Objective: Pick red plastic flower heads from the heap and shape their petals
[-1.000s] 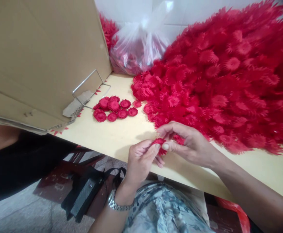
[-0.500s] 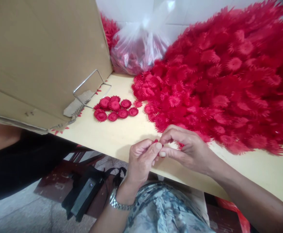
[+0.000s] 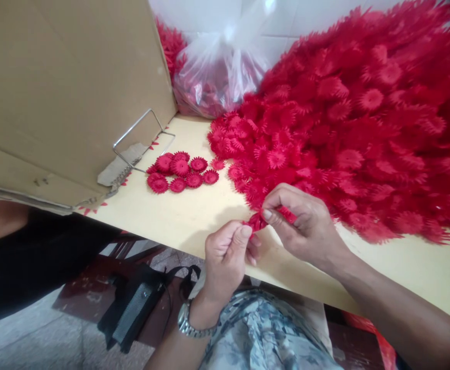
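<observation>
Between my hands, over the front edge of the table, is a red flower piece (image 3: 256, 222) with a fringed edge. My left hand (image 3: 228, 252) pinches one side of it between thumb and forefinger. On its other side, my right hand (image 3: 300, 223) grips it with thumb and forefinger. Parts of the piece are hidden by my fingertips. Several red fringed discs (image 3: 180, 167) lie in a small cluster on the table, left of my hands. A large heap of red flower pieces (image 3: 348, 128) rises behind and right of my right hand.
At the left stands a big cardboard box (image 3: 63, 92) with a torn edge, and a bent metal wire frame (image 3: 136, 139) leans by it. A clear plastic bag (image 3: 219, 77) of red pieces sits at the back. Below the table (image 3: 163, 210) is a black bag (image 3: 132, 308).
My right hand has moved up and away from my left, so more of the red flower piece shows between them. The cluster of discs has stayed put.
</observation>
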Demonstrator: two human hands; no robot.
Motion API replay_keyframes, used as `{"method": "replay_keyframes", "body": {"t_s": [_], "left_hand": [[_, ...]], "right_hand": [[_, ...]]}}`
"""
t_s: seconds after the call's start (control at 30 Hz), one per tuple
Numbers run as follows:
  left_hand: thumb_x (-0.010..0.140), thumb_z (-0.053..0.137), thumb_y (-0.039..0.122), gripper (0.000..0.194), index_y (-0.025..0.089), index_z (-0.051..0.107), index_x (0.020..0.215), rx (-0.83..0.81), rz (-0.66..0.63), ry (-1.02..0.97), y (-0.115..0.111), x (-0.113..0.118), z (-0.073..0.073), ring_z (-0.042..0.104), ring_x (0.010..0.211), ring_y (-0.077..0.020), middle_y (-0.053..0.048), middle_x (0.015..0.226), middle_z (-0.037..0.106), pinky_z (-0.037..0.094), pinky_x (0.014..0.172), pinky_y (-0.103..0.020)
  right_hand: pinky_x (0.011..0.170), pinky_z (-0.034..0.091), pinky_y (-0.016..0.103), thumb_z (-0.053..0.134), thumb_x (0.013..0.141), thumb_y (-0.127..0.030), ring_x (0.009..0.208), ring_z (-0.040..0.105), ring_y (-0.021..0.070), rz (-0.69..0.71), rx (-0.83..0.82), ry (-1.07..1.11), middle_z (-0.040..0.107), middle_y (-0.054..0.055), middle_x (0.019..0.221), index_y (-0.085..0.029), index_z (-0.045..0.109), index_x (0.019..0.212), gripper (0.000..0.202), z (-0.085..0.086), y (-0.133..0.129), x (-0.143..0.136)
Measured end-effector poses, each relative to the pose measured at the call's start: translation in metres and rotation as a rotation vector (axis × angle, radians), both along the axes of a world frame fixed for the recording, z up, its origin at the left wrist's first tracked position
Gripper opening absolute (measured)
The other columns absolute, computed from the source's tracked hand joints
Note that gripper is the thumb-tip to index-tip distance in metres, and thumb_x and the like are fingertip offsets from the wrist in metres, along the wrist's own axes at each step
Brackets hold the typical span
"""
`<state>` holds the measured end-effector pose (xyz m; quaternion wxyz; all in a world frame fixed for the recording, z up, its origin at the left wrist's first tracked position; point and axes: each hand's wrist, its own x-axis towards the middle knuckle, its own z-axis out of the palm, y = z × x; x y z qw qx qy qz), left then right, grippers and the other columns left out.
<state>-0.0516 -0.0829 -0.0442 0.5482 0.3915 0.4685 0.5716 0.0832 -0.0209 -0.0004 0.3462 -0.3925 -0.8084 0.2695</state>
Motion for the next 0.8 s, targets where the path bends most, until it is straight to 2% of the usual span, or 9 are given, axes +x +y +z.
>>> {"method": "replay_keyframes", "body": {"t_s": [0.07,0.17,0.2,0.3,0.43,0.53,0.67,0.73,0.8], "left_hand": [[0.089,0.049,0.033,0.029,0.016,0.057,0.067,0.027,0.051,-0.013,-0.001,-0.001,0.001,0.052,0.045,-0.0083,0.002,0.055,0.057,0.041,0.042,-0.02],[0.089,0.05,0.031,0.028,0.016,0.057,0.066,0.059,0.122,0.024,-0.003,-0.005,0.001,0.053,0.046,-0.0089,0.002,0.053,0.056,0.042,0.044,-0.021],[0.088,0.051,0.031,0.028,0.016,0.057,0.065,0.055,0.105,0.042,-0.002,-0.006,0.002,0.053,0.047,-0.0091,0.002,0.053,0.056,0.043,0.045,-0.021],[0.088,0.052,0.032,0.029,0.015,0.058,0.066,-0.012,-0.003,0.032,0.001,-0.007,0.003,0.057,0.049,-0.01,0.0,0.054,0.058,0.046,0.049,-0.022],[0.086,0.054,0.035,0.025,0.015,0.058,0.071,-0.128,-0.01,-0.078,0.009,-0.009,0.004,0.061,0.05,-0.0119,0.0,0.056,0.061,0.047,0.048,-0.022],[0.084,0.056,0.036,0.026,0.014,0.058,0.07,-0.172,-0.021,-0.137,0.013,-0.011,0.005,0.062,0.05,-0.0131,-0.001,0.053,0.061,0.048,0.047,-0.022],[0.083,0.056,0.034,0.024,0.013,0.061,0.073,-0.157,-0.049,-0.241,0.014,-0.007,0.008,0.062,0.049,-0.0132,-0.001,0.055,0.061,0.051,0.048,-0.024],[0.084,0.055,0.033,0.022,0.012,0.062,0.077,-0.13,-0.07,-0.288,0.013,-0.005,0.008,0.062,0.051,-0.0123,-0.002,0.061,0.064,0.052,0.05,-0.024],[0.084,0.056,0.031,0.019,0.013,0.063,0.085,-0.105,-0.079,-0.292,0.012,-0.003,0.006,0.062,0.054,-0.0117,-0.003,0.067,0.066,0.053,0.053,-0.024]], "right_hand": [[0.053,0.038,0.025,0.05,0.081,-0.011,0.058,0.05,0.0121,-0.05,0.045,0.0,0.051,0.0,0.065,-0.019,0.048,0.071,0.013,0.001,0.007,0.003],[0.047,0.033,0.025,0.046,0.084,-0.016,0.05,0.042,0.0107,-0.301,0.209,-0.036,0.045,-0.001,0.06,-0.021,0.047,0.072,0.013,0.004,0.025,0.013],[0.048,0.033,0.025,0.047,0.083,-0.017,0.05,0.042,0.0111,-0.383,0.295,-0.091,0.045,-0.001,0.06,-0.021,0.047,0.071,0.013,0.004,0.032,0.017],[0.061,0.039,0.032,0.048,0.083,-0.019,0.067,0.052,0.0178,-0.445,0.479,-0.417,0.057,0.007,0.073,-0.019,0.054,0.074,0.011,0.007,0.053,0.025],[0.07,0.038,0.041,0.044,0.084,-0.017,0.08,0.057,0.0282,-0.545,0.457,-0.651,0.062,0.015,0.081,-0.016,0.061,0.08,0.017,0.01,0.063,0.03],[0.072,0.042,0.041,0.047,0.085,-0.021,0.083,0.059,0.0279,-0.381,0.357,-0.447,0.064,0.014,0.089,-0.016,0.063,0.091,0.018,0.012,0.05,0.027],[0.06,0.046,0.027,0.054,0.084,-0.031,0.069,0.06,0.0165,0.064,-0.134,-0.117,0.065,0.004,0.077,-0.019,0.063,0.085,0.015,0.007,0.022,0.01],[0.055,0.044,0.024,0.052,0.086,-0.028,0.061,0.058,0.0129,0.134,-0.33,-0.057,0.062,0.001,0.067,-0.018,0.061,0.077,0.015,0.002,0.012,0.002],[0.053,0.042,0.022,0.05,0.085,-0.023,0.057,0.056,0.0114,0.089,-0.351,-0.03,0.06,0.0,0.062,-0.017,0.059,0.074,0.016,-0.002,0.006,-0.004]]}}
